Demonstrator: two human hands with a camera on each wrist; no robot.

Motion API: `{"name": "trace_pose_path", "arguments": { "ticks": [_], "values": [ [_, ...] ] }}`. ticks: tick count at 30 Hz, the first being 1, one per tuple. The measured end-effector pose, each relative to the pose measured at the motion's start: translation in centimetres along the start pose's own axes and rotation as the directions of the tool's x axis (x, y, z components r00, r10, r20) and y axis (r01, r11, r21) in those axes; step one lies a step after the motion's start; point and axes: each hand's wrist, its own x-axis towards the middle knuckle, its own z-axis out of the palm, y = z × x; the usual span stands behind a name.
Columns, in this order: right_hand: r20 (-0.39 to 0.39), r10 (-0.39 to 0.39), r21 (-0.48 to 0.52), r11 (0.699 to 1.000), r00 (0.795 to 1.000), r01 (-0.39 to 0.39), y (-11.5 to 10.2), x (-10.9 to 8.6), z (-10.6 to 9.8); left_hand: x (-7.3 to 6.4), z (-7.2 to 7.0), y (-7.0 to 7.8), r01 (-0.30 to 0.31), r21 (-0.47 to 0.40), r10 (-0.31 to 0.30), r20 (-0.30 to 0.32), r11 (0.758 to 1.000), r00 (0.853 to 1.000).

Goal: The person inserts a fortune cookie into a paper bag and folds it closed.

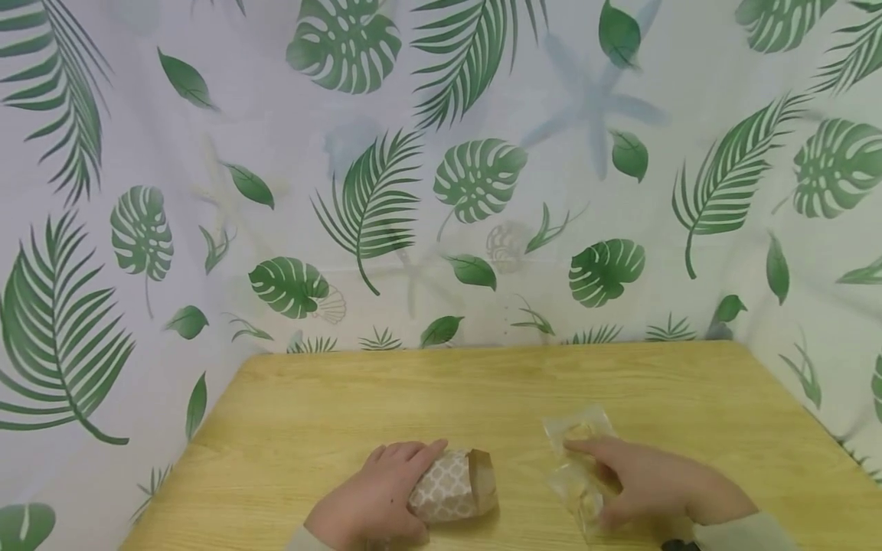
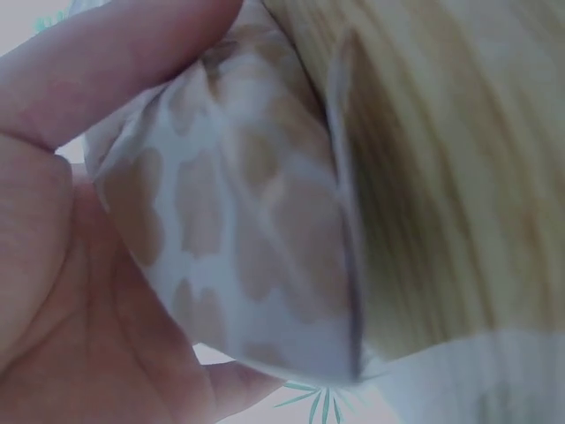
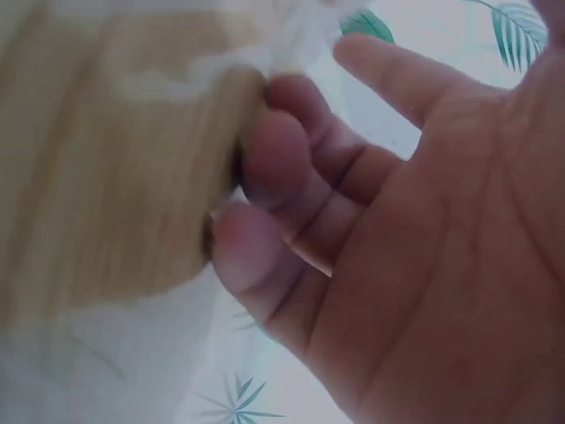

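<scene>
My left hand [image 1: 386, 490] grips a small paper bag [image 1: 444, 487] with a tan and white spotted pattern, lying on its side. The bag's brown mouth faces right, toward the other hand. In the left wrist view, a finger lies over the crumpled patterned paper [image 2: 212, 203] and the palm is behind it. At the right, my right hand [image 1: 654, 482] is over two clear plastic packets [image 1: 575, 428] with small pale yellowish contents. Its index finger overlaps the far packet, and the thumb is by the near one. In the right wrist view, bent fingertips [image 3: 252, 243] meet the tabletop, with blurred clear plastic above.
The wooden table [image 1: 331, 398] has its far edge against a white cloth backdrop [image 1: 406, 229] printed with green leaves. The same cloth rises at the left and right sides. A dark object [image 1: 678, 545] shows by the right sleeve.
</scene>
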Motion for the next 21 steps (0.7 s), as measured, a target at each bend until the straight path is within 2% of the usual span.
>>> {"name": "trace_pose_path", "arguments": {
  "ticks": [5, 10, 15, 21],
  "values": [
    [-0.028, -0.084, -0.102, 0.992, 0.996, 0.081, -0.2, 0.3, 0.6, -0.2, 0.0, 0.0, 0.003, -0.014, -0.003, 0.016, 1.0, 1.0],
    [-0.05, -0.115, -0.152, 0.983, 0.992, 0.106, 0.0, 0.7, 0.7, -0.2, 0.0, 0.0, 0.009, -0.023, -0.008, 0.025, 1.0, 1.0],
    [-0.079, -0.089, -0.145, 0.986, 0.993, 0.077, 0.1, 0.8, 1.0, -0.1, -0.1, 0.0, -0.002, -0.008, 0.002, 0.017, 1.0, 1.0],
    [-0.104, -0.083, -0.073, 0.995, 0.991, 0.075, -0.1, 1.2, 1.2, 0.0, -0.1, 0.1, -0.015, 0.006, 0.015, 0.0, 1.0, 1.0]
  ]
}}
